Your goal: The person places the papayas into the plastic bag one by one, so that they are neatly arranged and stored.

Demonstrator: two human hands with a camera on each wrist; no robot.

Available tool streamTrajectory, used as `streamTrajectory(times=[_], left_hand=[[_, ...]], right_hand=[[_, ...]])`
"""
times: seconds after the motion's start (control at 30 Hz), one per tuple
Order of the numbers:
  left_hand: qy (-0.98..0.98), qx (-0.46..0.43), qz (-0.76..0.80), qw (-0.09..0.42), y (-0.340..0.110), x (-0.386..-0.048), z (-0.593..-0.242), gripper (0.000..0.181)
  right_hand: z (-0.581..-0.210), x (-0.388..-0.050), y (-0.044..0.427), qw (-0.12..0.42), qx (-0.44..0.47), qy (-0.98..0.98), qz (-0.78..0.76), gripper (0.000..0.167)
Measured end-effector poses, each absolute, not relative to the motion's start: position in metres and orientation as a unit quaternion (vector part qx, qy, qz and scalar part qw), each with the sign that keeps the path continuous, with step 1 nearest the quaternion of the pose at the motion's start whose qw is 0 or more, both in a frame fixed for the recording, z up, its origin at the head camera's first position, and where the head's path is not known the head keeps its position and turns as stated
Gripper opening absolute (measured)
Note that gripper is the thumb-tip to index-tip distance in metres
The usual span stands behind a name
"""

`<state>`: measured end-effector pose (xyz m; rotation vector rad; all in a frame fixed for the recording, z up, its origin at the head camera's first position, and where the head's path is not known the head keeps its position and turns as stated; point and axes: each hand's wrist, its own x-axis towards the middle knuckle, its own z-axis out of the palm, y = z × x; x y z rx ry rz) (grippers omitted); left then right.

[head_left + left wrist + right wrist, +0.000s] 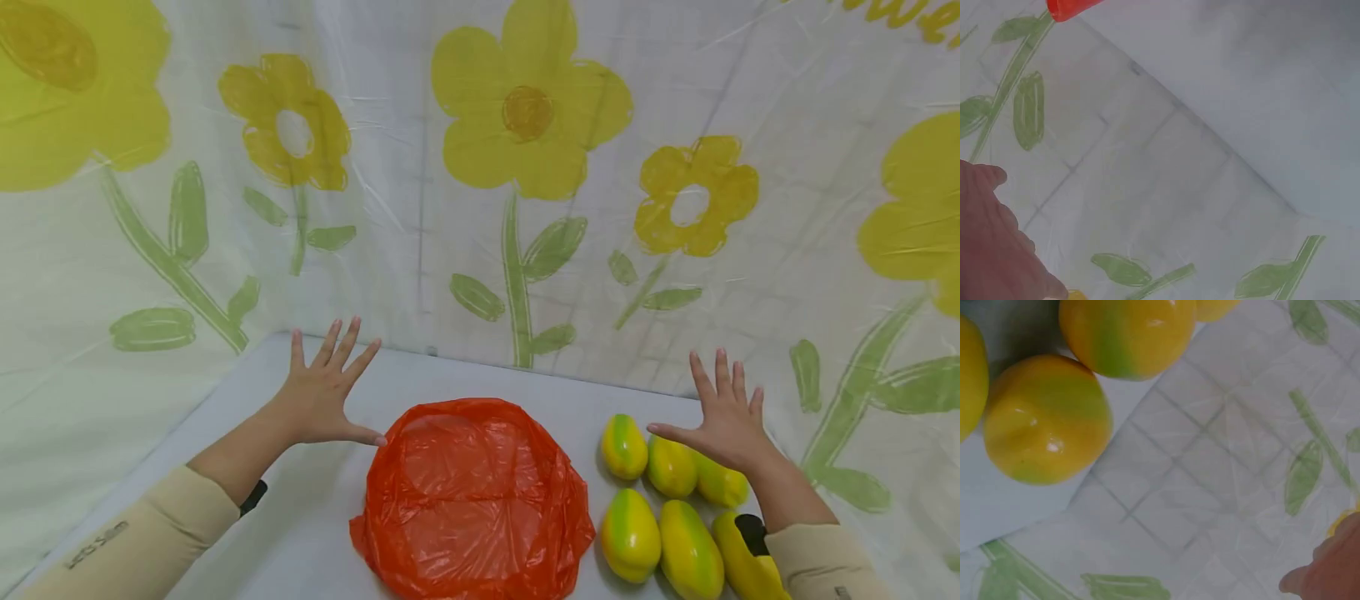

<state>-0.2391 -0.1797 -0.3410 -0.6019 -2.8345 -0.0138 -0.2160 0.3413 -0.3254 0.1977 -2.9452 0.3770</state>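
Note:
My left hand [321, 404] is held up with its fingers spread, to the left of a red plastic bag [472, 500]. In the head view its thumb tip overlaps the bag's upper left edge; whether it touches I cannot tell. The bag lies spread in a rough round on the white table. My right hand [731, 425], fingers also spread and holding nothing, is over the far side of several glossy yellow fruits with green streaks, mango- or papaya-like [630, 536]. The right wrist view shows some of these fruits [1047, 419] close up, with part of the hand [1329, 569] at lower right.
The white table [300, 533] ends at a back edge against a pale sheet [390, 250] printed with yellow flowers. The fruits stand close together right of the bag. Dark bands [253, 497] sit at both wrists, by the beige sleeves.

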Motion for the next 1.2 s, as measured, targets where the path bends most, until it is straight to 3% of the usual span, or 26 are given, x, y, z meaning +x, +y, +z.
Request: streamTrajectory(times=[0.3,0.57,0.93,1.2], left_hand=[[-0.952,-0.172,-0.253,-0.002,-0.174,-0.233,-0.344,0.114],[-0.895,-0.134,-0.410,-0.115,-0.169,-0.230,-0.349,0.104],[-0.860,-0.069,-0.490,-0.130,-0.160,-0.231,-0.384,0.094],[-0.846,-0.019,-0.512,-0.148,-0.154,-0.228,-0.412,0.093]], right_hand=[[-0.332,-0.208,0.338,0.054,0.045,-0.976,0.208,0.114],[-0.340,-0.190,0.323,-0.025,0.010,-0.949,0.313,0.112],[-0.349,-0.173,0.300,-0.107,-0.070,-0.912,0.390,0.108],[-0.372,-0.158,0.284,-0.103,-0.109,-0.893,0.424,0.107]])
